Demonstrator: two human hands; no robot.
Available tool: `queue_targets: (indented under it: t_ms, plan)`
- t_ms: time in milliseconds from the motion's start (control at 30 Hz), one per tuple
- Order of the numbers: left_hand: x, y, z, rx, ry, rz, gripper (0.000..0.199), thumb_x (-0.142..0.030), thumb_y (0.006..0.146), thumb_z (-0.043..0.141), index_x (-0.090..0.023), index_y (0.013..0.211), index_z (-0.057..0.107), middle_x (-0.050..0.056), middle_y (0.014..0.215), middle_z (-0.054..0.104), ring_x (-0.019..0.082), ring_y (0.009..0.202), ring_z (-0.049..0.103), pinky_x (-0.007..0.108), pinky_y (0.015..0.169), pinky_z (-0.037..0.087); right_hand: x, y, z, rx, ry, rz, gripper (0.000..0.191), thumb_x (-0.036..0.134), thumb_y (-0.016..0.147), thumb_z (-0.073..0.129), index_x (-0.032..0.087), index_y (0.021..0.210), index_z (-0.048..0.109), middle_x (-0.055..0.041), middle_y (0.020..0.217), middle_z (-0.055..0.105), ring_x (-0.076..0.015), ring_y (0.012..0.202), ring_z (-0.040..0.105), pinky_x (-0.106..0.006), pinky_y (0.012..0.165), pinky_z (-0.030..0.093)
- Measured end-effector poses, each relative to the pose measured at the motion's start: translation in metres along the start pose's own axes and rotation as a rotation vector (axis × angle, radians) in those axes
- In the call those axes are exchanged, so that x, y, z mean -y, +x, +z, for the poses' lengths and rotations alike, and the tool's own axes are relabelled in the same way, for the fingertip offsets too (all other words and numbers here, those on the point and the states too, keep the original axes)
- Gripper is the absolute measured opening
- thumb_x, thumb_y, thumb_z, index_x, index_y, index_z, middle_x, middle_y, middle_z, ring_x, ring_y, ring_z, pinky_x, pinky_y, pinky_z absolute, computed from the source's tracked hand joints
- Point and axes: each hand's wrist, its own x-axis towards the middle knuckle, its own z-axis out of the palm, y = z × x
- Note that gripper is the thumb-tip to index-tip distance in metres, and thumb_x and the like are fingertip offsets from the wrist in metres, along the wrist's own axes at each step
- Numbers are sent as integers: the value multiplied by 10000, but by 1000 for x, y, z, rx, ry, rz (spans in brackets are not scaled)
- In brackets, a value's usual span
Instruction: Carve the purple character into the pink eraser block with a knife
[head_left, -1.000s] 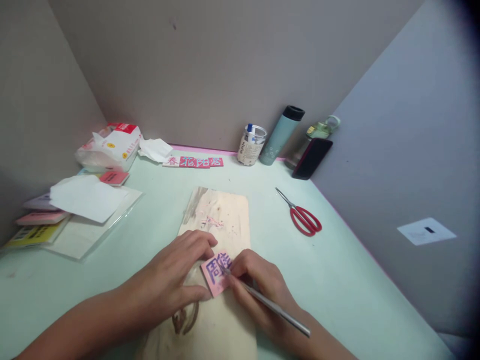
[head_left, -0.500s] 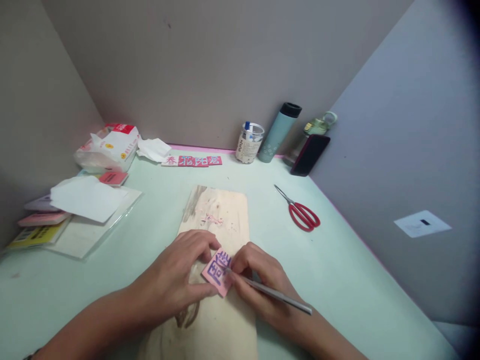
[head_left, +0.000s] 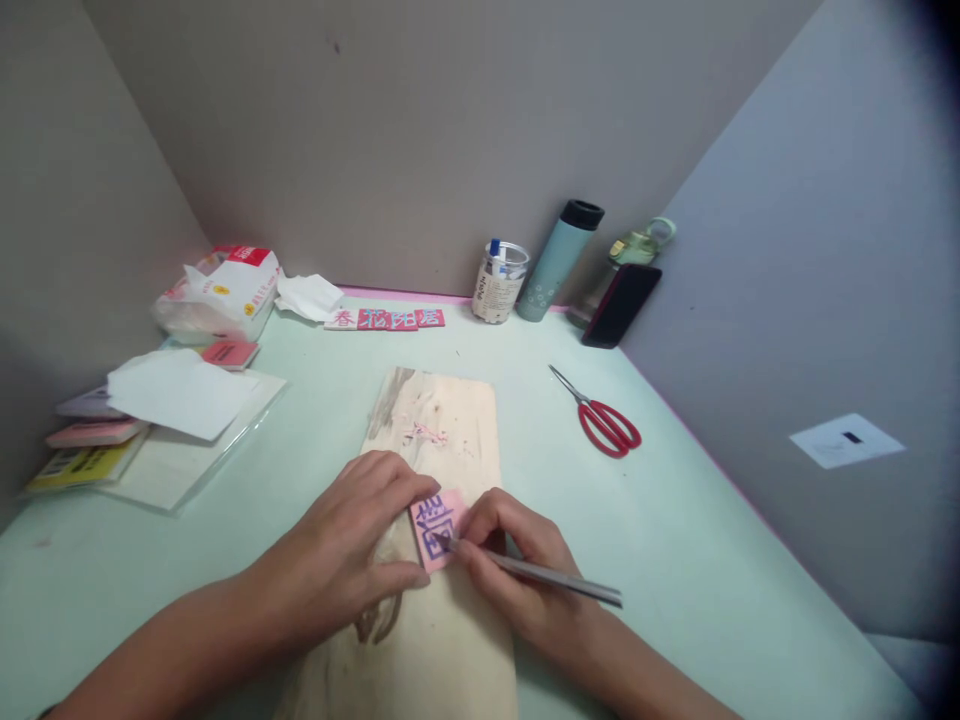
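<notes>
Between the thumb and index finger of my left hand (head_left: 352,545) is a small pink rubber carving block (head_left: 430,522) with purple characters drawn on it. It rests on a pale wooden board (head_left: 465,420), which bears pink shavings and dark stains. My right hand (head_left: 525,560) is closed in a pen grip around a slim silver carving knife (head_left: 562,580). The knife's dark tip is on or just above the block's face; I cannot tell if it is cutting. My right fingertips are close to the block's right edge.
Red-handled scissors (head_left: 607,428) lie right of the board. Behind stand a clear tub of pens (head_left: 498,295), a blue flask (head_left: 559,265), a green-lidded bottle (head_left: 636,247) and a leaning phone (head_left: 624,308). Carved pink blocks (head_left: 401,320), a tissue pack (head_left: 225,295) and papers (head_left: 176,395) sit left.
The pink block has been turned on the board, so its characters now face another way. My left fingers have shifted along its edges. My right hand keeps the knife at its face.
</notes>
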Motion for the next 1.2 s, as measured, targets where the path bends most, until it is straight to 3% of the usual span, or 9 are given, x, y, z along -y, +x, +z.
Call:
queue_targets:
  t_ms: [167, 333, 467, 667, 1200]
  plan:
    - [6, -1, 15, -132, 64, 27, 640, -257, 841, 818, -261, 1381, 474, 30, 1075, 545, 274, 1055, 488, 410, 947, 397, 2, 0, 4, -8, 20, 49, 150, 208, 869, 560, 206, 726, 514, -9, 736, 583, -130, 619, 463, -259, 570, 359]
    - [15, -1, 10, -77, 46, 94, 695, -247, 843, 823, -299, 1421, 440, 19, 1063, 550, 268, 1044, 479, 418, 959, 370, 3, 0, 4, 0, 36, 49, 142, 203, 858, 566, 207, 724, 517, 2, 723, 570, -123, 603, 445, -254, 557, 343]
    - [20, -1, 3, -22, -38, 81, 564, -217, 920, 721, -329, 1408, 460, 27, 1106, 571, 271, 1071, 487, 414, 954, 369, 2, 0, 5, -13, 62, 69, 167, 209, 856, 592, 209, 711, 510, 19, 692, 553, -114, 582, 422, -249, 538, 320]
    - [20, 1, 4, -48, -89, 53, 453, -291, 945, 693, -320, 1361, 516, 14, 1007, 563, 261, 1004, 496, 404, 913, 383, 0, 0, 6, -43, 129, 120, 182, 245, 870, 599, 215, 719, 500, 28, 678, 534, -125, 605, 427, -251, 547, 327]
    - [15, 2, 3, -69, -55, 30, 420, -317, 923, 721, -292, 1309, 559, 1, 958, 585, 245, 968, 519, 394, 905, 398, 0, -3, 6, -8, 110, 106, 190, 295, 914, 555, 214, 748, 510, -19, 751, 597, -147, 634, 448, -291, 574, 325]
